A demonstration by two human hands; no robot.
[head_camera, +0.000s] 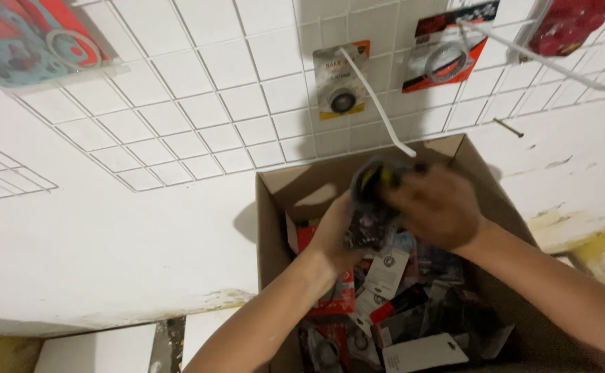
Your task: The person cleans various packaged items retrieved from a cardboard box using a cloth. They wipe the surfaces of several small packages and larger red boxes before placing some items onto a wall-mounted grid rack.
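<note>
Both my hands are over an open cardboard box that stands against a white wall. My left hand and my right hand together hold a dark packaged item with a yellow mark near its top; it is blurred. The box is filled with several small carded packages in red, black and white.
A white wire grid panel hangs on the wall above the box. A carded ring-shaped part, a red-and-black carded package, a red bag and a large red-and-blue card hang on it. A white strap dangles down.
</note>
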